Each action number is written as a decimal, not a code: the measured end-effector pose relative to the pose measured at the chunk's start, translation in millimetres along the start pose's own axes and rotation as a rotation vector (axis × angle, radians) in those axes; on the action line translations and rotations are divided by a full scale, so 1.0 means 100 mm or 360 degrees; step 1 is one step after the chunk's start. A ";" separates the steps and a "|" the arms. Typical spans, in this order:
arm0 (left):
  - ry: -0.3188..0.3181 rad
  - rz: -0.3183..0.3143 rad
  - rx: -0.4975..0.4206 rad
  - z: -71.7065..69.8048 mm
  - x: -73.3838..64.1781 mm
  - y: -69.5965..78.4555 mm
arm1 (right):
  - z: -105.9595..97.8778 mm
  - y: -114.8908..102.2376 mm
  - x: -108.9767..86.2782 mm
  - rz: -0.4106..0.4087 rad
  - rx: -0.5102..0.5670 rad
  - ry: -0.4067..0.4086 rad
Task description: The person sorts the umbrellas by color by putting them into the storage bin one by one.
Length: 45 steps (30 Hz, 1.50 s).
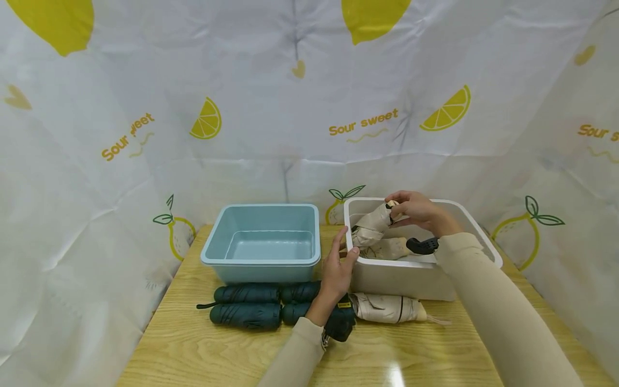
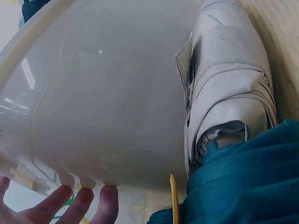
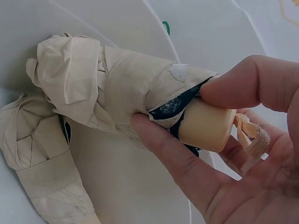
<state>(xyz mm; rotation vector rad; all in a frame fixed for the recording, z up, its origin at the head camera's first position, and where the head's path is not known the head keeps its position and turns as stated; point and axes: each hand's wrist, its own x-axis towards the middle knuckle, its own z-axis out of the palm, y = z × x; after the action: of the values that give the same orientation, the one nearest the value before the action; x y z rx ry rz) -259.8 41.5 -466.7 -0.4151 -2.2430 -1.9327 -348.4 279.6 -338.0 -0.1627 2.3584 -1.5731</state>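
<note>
My right hand [image 1: 419, 210] grips a folded beige umbrella [image 1: 372, 224] by its end, inside the white bin [image 1: 411, 277]. Thumb and fingers close round the cream handle [image 3: 205, 128] and the fabric edge in the right wrist view. A short cord loop hangs off that handle, and the umbrella lies tilted. Under it rests another beige umbrella [image 3: 56, 177]. My left hand [image 1: 337, 271] is at the bin's near left corner, thumb by the rim. In the left wrist view its fairly straight fingers [image 2: 108, 203] touch the bin's outer wall.
A light blue bin [image 1: 261, 271] stands left of the white one. In front lie several folded dark green umbrellas [image 1: 246, 316], partly behind my left forearm, and a beige umbrella [image 1: 387, 308]. Patterned white sheeting [image 1: 271, 134] surrounds the wooden table [image 1: 179, 344].
</note>
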 end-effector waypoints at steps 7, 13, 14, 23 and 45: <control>-0.0003 0.0012 0.0006 0.00 0.01 0.00 | -0.03 0.09 0.04 0.0031 0.0031 -0.0042; 0.0009 0.0029 -0.0006 0.00 0.01 -0.01 | -0.09 0.20 0.05 0.0091 0.0055 -0.0093; 0.0009 0.0022 -0.0002 0.00 0.01 -0.01 | -0.09 0.21 0.06 0.0115 0.0070 -0.0100; 0.0004 -0.0011 -0.0006 0.00 0.01 -0.03 | -0.13 0.34 0.05 0.0199 0.0081 -0.0161; -0.0017 0.0039 -0.0021 0.00 0.01 -0.01 | -0.18 0.01 -0.25 0.0191 -0.0314 -0.0094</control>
<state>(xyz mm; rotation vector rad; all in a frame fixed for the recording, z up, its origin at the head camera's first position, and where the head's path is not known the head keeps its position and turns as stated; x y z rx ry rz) -260.7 41.2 -467.8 -0.4534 -2.2223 -1.9385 -330.7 302.7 -328.2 -0.1062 2.4258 -1.2639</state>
